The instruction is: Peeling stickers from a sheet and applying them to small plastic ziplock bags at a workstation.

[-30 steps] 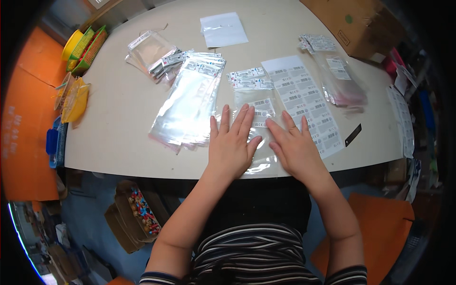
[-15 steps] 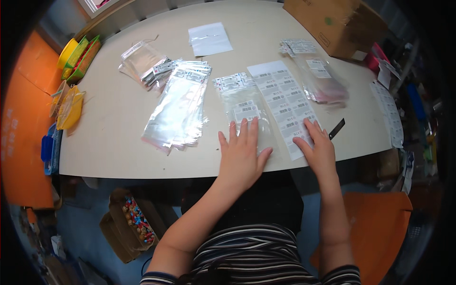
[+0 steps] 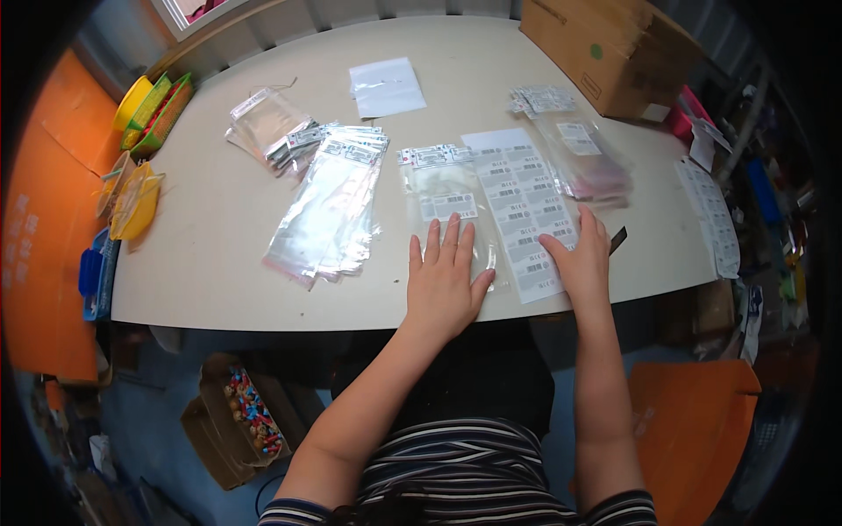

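Observation:
My left hand lies flat on a clear plastic bag, fingers spread, with the fingertips at a white label on it. Just to its right is a long white sheet of printed labels. My right hand rests over that sheet's right edge, thumb on the labels and apart from the fingers. Partly under this hand, a dark blade-like strip pokes out. Left of the bag a fanned stack of clear bags lies loose. Beyond the sheet is a pile of labelled bags.
At the back stand a cardboard box on the right and white sheets in the middle. More bags lie back left. Coloured baskets line the left edge. A carton of small colourful pieces sits below the table.
My right hand has shifted slightly up along the label sheet, and its thumb and fingers now point more away from me. The left hand stays on the bag. The whole view has shifted a little.

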The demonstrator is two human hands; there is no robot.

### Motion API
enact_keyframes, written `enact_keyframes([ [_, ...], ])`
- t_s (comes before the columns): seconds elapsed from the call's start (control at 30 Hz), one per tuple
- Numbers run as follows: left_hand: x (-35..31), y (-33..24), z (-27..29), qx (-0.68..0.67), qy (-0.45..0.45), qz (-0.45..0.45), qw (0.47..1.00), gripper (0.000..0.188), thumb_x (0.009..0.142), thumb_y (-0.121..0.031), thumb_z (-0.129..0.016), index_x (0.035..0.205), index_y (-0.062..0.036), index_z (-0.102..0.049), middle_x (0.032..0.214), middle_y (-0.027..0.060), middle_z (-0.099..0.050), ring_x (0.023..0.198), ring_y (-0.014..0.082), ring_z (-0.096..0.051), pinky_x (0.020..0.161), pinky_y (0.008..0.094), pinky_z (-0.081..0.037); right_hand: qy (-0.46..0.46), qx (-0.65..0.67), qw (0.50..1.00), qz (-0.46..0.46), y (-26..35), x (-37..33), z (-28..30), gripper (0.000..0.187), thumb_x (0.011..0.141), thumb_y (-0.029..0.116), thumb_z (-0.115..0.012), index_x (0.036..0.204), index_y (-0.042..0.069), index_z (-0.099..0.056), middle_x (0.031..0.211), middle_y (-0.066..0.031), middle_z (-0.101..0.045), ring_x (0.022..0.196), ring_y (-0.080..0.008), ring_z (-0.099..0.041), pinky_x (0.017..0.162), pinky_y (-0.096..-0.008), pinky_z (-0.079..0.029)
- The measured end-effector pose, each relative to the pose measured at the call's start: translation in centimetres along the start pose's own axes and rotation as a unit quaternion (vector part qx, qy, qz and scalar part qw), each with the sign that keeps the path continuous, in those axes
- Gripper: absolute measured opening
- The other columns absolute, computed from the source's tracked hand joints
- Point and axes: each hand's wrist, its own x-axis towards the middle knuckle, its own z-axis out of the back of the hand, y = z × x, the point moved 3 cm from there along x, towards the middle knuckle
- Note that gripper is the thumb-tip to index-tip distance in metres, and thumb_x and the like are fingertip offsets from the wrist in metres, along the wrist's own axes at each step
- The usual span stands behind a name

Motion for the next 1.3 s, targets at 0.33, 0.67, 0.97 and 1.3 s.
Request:
enact_keyframes([
  [0.33,3.8,0.5,-2.3,0.012,-0.028,0.016,0.999,0.063,0.097,-0.041,-0.05,0.146,-0.0018,-0.039,0.154,0.0195,-0.034,0.144,0.0406,-0.028,0.116,0.0584,-0.018,0.078,0.454,0.876,-0.141,2.8,2.4,5.9,0.061,0.083,-0.003,-0.069,0.14,-0.002,-0.046,0.104,-0.0125,-0.068,0.095,-0.018,-0.066,0.082,-0.0296,-0.053],
  [0.67,6.9,0.6,4.4,-0.81,0.023,0.208,0.548,0.053,0.1,-0.04,-0.049,0.131,0.0031,-0.049,0.124,0.0203,-0.061,0.11,0.0259,-0.062,0.097,0.0392,-0.048,0.09,0.602,0.773,-0.177,2.0,-1.7,7.1,0.07,0.087,-0.004,-0.066,0.147,-0.005,-0.03,0.115,-0.0163,-0.068,0.105,-0.0181,-0.065,0.094,-0.0287,-0.049],
  [0.97,2.5,2.4,5.5,-0.699,-0.021,0.193,0.688,0.031,0.094,-0.007,-0.061,0.121,0.0063,-0.054,0.112,0.0145,-0.067,0.098,0.0174,-0.065,0.086,0.03,-0.053,0.034,0.339,0.934,-0.112,5.5,-3.3,6.8,0.074,0.08,-0.004,-0.072,0.146,0.004,-0.04,0.12,-0.0127,-0.068,0.115,-0.0202,-0.059,0.098,-0.0328,-0.045],
  [1.3,0.7,1.4,6.0,-0.715,0.043,0.14,0.684,0.029,0.101,-0.023,-0.053,0.109,0.003,-0.065,0.097,0.0057,-0.068,0.086,0.0085,-0.061,0.079,0.0246,-0.048,0.049,0.411,0.901,0.132,10.3,0.3,5.6,0.038,0.079,-0.004,-0.074,0.115,0.002,-0.065,0.098,-0.0108,-0.071,0.093,-0.0221,-0.069,0.084,-0.032,-0.053],
])
